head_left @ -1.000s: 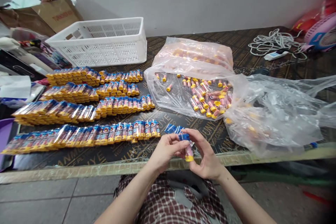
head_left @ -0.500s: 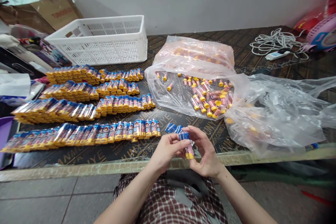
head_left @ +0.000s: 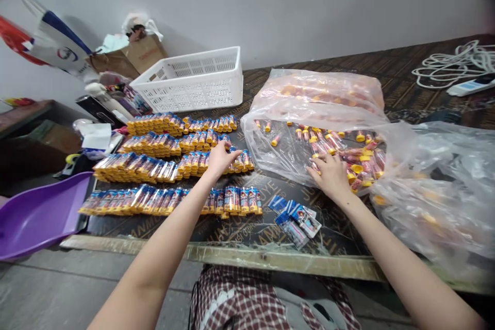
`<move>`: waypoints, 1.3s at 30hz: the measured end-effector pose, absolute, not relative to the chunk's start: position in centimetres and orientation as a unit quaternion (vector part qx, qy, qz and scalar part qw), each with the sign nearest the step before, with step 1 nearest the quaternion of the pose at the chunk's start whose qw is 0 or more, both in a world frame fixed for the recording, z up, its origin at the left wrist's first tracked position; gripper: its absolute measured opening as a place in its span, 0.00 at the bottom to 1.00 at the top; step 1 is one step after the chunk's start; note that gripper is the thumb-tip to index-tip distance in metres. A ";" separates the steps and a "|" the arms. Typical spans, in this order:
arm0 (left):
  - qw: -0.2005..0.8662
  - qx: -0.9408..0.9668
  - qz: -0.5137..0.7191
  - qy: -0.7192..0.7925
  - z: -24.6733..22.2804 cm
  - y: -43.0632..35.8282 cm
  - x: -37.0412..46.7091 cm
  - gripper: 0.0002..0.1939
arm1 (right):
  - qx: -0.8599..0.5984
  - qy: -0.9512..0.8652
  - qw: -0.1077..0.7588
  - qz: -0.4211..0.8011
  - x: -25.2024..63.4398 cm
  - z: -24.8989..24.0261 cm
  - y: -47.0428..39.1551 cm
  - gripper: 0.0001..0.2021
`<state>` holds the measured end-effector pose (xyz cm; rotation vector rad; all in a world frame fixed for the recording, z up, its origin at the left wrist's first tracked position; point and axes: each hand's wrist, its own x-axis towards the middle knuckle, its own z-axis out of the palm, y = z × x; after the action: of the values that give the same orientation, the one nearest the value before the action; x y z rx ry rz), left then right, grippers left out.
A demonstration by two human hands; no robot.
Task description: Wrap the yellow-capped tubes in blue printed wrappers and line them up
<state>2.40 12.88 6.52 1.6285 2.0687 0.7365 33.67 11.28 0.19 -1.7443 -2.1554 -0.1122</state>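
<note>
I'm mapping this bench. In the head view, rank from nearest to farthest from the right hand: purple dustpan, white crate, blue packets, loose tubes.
From the right hand:
1. Loose tubes, right around it.
2. Blue packets, nearer the body.
3. White crate, back left.
4. Purple dustpan, far left.

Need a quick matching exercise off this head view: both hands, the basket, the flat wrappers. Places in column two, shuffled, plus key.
Column one
1. Left hand
2. Right hand
3. Basket
4. Flat wrappers

Column two
A. Behind the rows of wrapped tubes, near the wall
B. At the loose tubes by the open mouth of the plastic bag
C. On the table, near its front edge
D. At the rows of wrapped tubes

Pairs: 1-D, 2-B, 3-A, 4-C
</note>
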 end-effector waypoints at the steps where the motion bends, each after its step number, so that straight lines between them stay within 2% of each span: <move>1: 0.160 0.596 0.223 0.755 6.3 13.8 1.9 0.20 | -0.620 -0.769 0.140 -0.074 33.6 0.0 12.1 0.14; 3: 0.102 0.618 0.156 0.764 5.9 14.8 1.7 0.21 | -0.616 -0.774 0.080 -0.122 33.1 0.0 12.9 0.13; 6: 0.059 0.641 0.097 0.759 5.9 15.0 2.1 0.24 | -0.615 -0.774 0.044 -0.144 32.7 0.3 13.1 0.10; 10: 0.033 0.655 0.122 0.745 7.4 12.3 3.8 0.26 | -0.609 -0.783 0.032 -0.123 33.2 0.5 12.3 0.10; 13: 0.120 0.699 0.174 0.683 7.7 7.6 6.7 0.21 | -0.600 -0.793 0.021 -0.101 33.8 0.7 11.1 0.10; 16: 0.223 0.749 0.111 0.614 6.3 2.1 10.5 0.14 | -0.597 -0.798 0.014 -0.085 34.0 1.2 9.6 0.09; 19: 0.225 0.743 0.031 0.629 3.9 -1.6 13.6 0.12 | -0.593 -0.802 0.007 -0.064 34.4 1.6 8.1 0.08; 21: 0.218 0.723 0.019 0.656 2.4 -2.5 14.5 0.12 | -0.583 -0.811 0.015 -0.050 34.9 1.6 7.1 0.08; 23: 0.218 0.707 0.035 0.672 1.4 -2.8 14.7 0.08 | -0.570 -0.820 0.050 -0.030 35.7 1.2 6.3 0.11; 28: 0.239 0.693 0.148 0.664 0.2 -3.1 14.1 0.01 | -0.538 -0.815 0.212 0.042 37.6 -0.6 5.0 0.21; 33: 0.315 0.641 0.258 0.651 0.0 -3.5 14.4 0.03 | -0.548 -0.783 0.284 0.081 37.9 -1.5 4.3 0.15; 37: 0.379 0.589 0.318 0.639 0.2 -3.4 14.6 0.02 | -0.552 -0.756 0.338 0.093 37.5 -0.6 3.8 0.15; 39: 0.382 0.575 0.339 0.639 0.3 -3.3 14.5 0.03 | -0.566 -0.712 0.394 0.131 37.1 0.2 3.4 0.15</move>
<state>14.55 -3.31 0.27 1.4667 1.6311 0.8652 37.09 3.43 0.16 -1.4367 -1.8060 0.3314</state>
